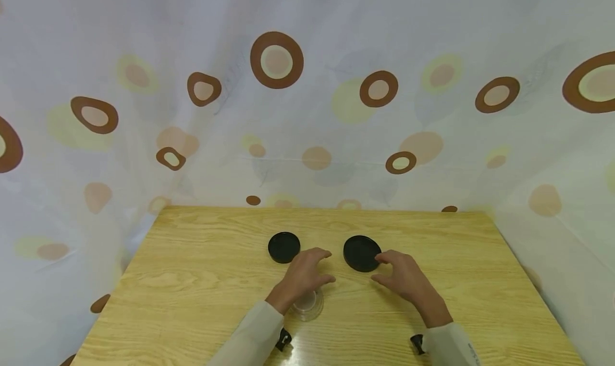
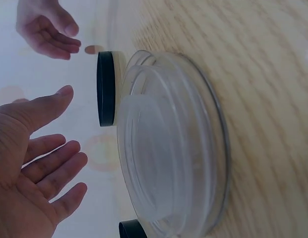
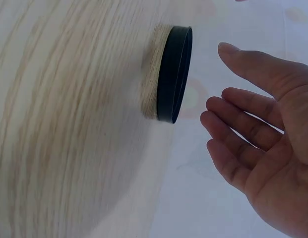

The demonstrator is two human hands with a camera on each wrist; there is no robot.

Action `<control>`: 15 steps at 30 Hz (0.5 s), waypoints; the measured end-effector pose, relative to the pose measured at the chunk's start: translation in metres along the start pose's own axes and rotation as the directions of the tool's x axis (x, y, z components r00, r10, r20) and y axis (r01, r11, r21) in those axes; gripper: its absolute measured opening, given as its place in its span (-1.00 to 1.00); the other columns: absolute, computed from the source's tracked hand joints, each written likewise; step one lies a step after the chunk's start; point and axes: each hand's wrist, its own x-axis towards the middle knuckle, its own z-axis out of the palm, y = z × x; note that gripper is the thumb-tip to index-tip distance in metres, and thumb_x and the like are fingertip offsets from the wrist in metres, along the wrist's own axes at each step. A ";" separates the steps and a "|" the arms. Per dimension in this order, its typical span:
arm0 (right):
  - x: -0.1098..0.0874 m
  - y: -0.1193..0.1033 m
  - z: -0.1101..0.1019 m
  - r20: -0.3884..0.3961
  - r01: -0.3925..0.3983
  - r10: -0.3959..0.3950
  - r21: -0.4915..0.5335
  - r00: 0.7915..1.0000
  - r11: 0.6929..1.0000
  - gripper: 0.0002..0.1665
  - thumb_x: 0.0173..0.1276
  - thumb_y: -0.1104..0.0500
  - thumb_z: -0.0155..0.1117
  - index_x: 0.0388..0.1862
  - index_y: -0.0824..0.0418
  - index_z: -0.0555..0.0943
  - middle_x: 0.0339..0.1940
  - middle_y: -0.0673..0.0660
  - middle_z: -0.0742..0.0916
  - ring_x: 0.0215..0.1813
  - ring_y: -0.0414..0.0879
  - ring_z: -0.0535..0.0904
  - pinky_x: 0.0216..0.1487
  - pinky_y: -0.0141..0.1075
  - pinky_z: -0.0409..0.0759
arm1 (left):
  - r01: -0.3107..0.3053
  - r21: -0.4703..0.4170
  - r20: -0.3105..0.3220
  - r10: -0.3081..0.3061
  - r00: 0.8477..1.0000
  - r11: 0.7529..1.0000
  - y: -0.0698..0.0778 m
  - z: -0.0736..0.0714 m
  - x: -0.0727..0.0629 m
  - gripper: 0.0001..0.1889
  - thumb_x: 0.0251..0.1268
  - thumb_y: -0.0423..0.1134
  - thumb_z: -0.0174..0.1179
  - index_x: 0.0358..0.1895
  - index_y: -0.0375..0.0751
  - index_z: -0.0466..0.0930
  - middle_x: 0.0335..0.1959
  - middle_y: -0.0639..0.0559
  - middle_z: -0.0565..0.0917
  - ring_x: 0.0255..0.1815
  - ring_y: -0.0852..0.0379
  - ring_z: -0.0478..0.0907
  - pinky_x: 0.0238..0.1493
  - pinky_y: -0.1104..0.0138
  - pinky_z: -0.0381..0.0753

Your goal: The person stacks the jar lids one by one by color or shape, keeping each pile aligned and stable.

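Note:
My left hand (image 1: 304,272) hovers with relaxed fingers and thumb apart, holding nothing. Below it on the table lies a clear round plastic piece with stepped rims (image 2: 163,148), partly hidden by the hand in the head view. A smaller black round shallow lid-like disc (image 1: 284,247) sits just beyond the left fingers. Another, slightly larger black disc with a raised rim (image 1: 360,253) lies close to my right hand (image 1: 403,275). That hand's fingers are loosely bent around nothing; in the right wrist view they stand apart from a black disc (image 3: 172,74).
Everything lies on a light wood-grain table (image 1: 192,280). Behind it and at both sides hangs a pale cloth (image 1: 317,115) printed with brown rings and ovals. Small black devices (image 1: 283,339) are by the sleeves at each wrist.

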 end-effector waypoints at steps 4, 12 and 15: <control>0.001 0.005 -0.002 -0.005 -0.012 0.012 -0.003 1.000 1.000 -0.49 0.16 0.12 0.41 0.06 0.33 0.59 0.02 0.26 0.68 0.03 0.17 0.60 0.01 0.05 0.59 | 0.013 -0.021 0.015 -0.013 1.000 1.000 0.000 0.000 0.004 -0.45 0.07 -0.07 0.40 0.15 -0.19 0.55 0.13 -0.04 0.61 0.15 0.00 0.55 0.12 0.17 0.58; 0.006 0.012 -0.008 -0.003 -0.020 0.020 -0.008 1.000 1.000 -0.43 0.14 0.12 0.43 0.08 0.40 0.56 0.02 0.32 0.67 0.03 0.21 0.60 0.01 0.07 0.59 | 0.024 -0.019 0.043 -0.023 0.999 1.000 0.002 0.004 0.013 -0.42 0.07 -0.07 0.40 0.18 -0.19 0.53 0.17 -0.05 0.58 0.18 0.00 0.52 0.16 0.19 0.56; 0.008 0.014 -0.010 0.016 -0.036 0.036 0.000 0.999 0.999 -0.40 0.14 0.12 0.42 0.11 0.40 0.54 0.05 0.33 0.65 0.07 0.23 0.58 0.03 0.08 0.57 | 0.021 -0.024 0.048 -0.019 0.999 1.000 0.004 0.005 0.017 -0.42 0.07 -0.08 0.40 0.18 -0.20 0.52 0.17 -0.05 0.57 0.19 0.00 0.51 0.18 0.20 0.54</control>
